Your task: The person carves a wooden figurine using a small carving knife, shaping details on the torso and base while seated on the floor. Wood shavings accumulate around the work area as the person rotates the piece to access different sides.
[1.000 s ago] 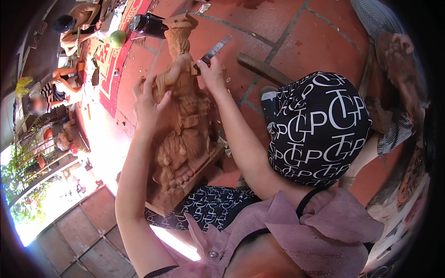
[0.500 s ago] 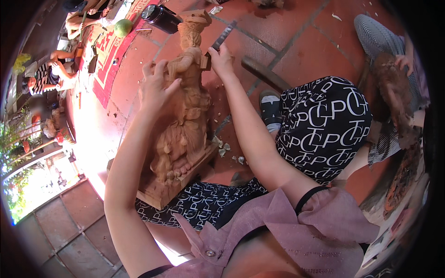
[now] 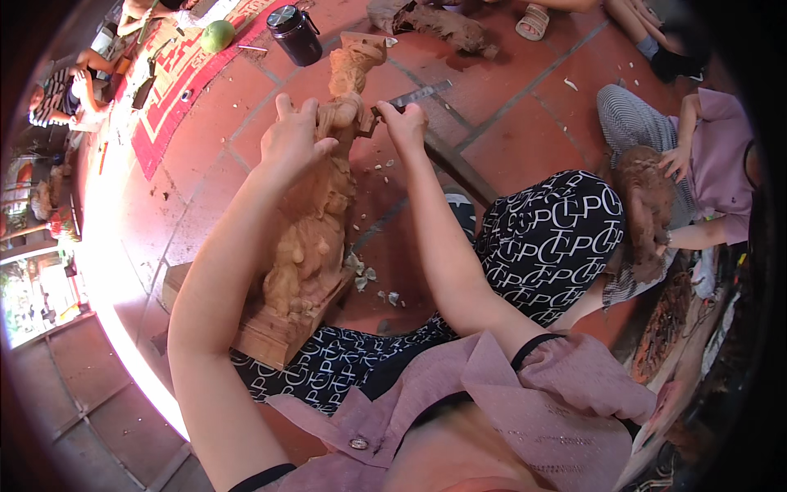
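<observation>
A carved wooden statue [image 3: 307, 238] leans away from me, its square base against my patterned trouser leg. My left hand [image 3: 297, 138] grips its upper body from the left, thumb across the carving and fingers partly raised. Beside the statue's upper right side, my right hand [image 3: 403, 127] pinches a thin, flat grey strip [image 3: 425, 93] between thumb and fingers. The strip points up and right; its exact kind is unclear. Where its near end meets the wood is partly hidden by my fingers.
A dark lidded flask [image 3: 295, 37] stands beyond the statue. Pale shavings [image 3: 361, 271] lie on the red tiles. To the right, another person's hand [image 3: 676, 161] rests on a rough brown carving [image 3: 643, 209]. A green round fruit [image 3: 217, 36] sits by a red mat [image 3: 168, 115].
The strip in my right hand has swung from pointing steeply up to lying flatter toward the right. My left hand stays on the statue. The view has shifted, showing more of the person at right.
</observation>
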`<state>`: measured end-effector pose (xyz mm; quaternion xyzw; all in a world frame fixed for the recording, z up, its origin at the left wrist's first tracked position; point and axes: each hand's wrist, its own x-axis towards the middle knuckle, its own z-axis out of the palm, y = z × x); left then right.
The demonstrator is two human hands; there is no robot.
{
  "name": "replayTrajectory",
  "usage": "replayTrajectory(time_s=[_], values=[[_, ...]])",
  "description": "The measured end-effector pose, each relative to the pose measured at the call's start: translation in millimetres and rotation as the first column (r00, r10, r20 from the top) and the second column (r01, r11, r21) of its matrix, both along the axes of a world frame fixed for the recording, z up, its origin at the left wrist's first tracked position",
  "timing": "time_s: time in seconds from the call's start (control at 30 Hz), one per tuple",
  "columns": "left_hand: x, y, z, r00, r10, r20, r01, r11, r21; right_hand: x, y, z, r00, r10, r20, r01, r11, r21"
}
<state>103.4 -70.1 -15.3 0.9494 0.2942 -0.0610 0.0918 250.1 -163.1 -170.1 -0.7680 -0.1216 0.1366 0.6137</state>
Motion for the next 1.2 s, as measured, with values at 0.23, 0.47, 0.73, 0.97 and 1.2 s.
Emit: replayTrajectory(time_s=[0.23, 0.47, 0.73, 0.97, 1.2], values=[[5.1, -3.1, 2.1, 0.999, 0.022, -0.023, -0.022, 1.000, -0.014, 0.8, 6.6, -10.2, 0.941, 0.241, 0.239, -0.234, 0.971, -0.060], [3.7, 2.7, 0.5, 1.000, 0.010, -0.017, -0.011, 1.000, -0.011, 13.5, 4.2, -14.9, 0.936, 0.101, -0.336, 0.034, 0.927, 0.375], [4.8, 0.6, 3.3, 0.998, 0.024, -0.055, -0.025, 0.999, -0.021, -16.9, 4.5, 4.4, 0.979, 0.165, 0.123, -0.174, 0.982, 0.069], [5.6, -1.5, 4.9, 0.998, 0.013, -0.056, -0.014, 1.000, -0.020, 10.4, 14.8, -7.6, 0.951, 0.162, -0.263, -0.066, 0.938, 0.340], [1.9, -0.9, 2.4, 1.000, 0.026, -0.014, -0.026, 0.999, 0.026, -14.0, 19.5, 1.5, 0.967, 0.066, 0.248, -0.078, 0.996, 0.038]])
